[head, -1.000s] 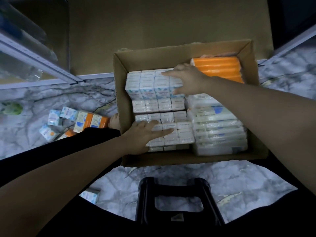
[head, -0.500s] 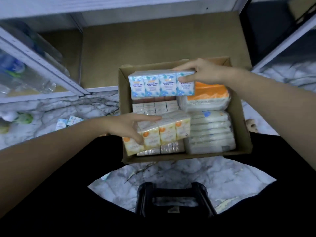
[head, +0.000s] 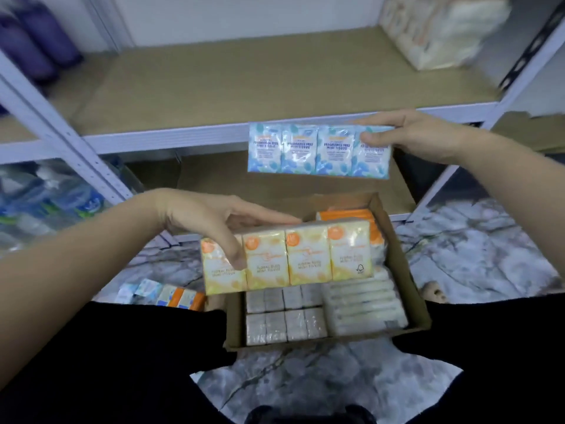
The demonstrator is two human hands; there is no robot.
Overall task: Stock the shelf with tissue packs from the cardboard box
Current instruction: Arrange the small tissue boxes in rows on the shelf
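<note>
Filling the upper half — shelf (head: 244,87): a tan board on a white metal frame, running from 9 to 3 o'clock; a lower board shows beneath it, behind the box
Floor (head: 477,246): marbled grey and white; it carries the box and, at 8 o'clock, a few loose small packs (head: 171,296), blue and orange
Cardboard box (head: 406,289): open-topped, at 5 o'clock from frame centre, on the floor between the person's dark-clad legs; rows of small grey-wrapped packs (head: 284,319) fill its near left part; long white packs (head: 363,307) lie stacked along its right side; orange packs (head: 345,214) sit at its far end
Bulk packs (head: 443,29): pale wrapped goods on the shelf at 1 o'clock, blurred
Bottles (head: 33,38): purple, on the shelf at 10 o'clock; clear bottles (head: 46,203) lie on the lower level at 9 o'clock
Yellow tissue pack (head: 305,255): a strip of four joined units, upright, held over the far half of the box
Blue tissue pack (head: 318,151): a strip of four joined units, held level in front of the shelf's front rail, at 12 o'clock from the yellow strip and well apart from it
Left hand (head: 208,221): grip pinching the yellow strip's left end; fingers along the top edge, thumb pressed on the front face
Right hand (head: 406,136): grip pinching the blue strip's right end; thumb on the front, fingers along the top
</note>
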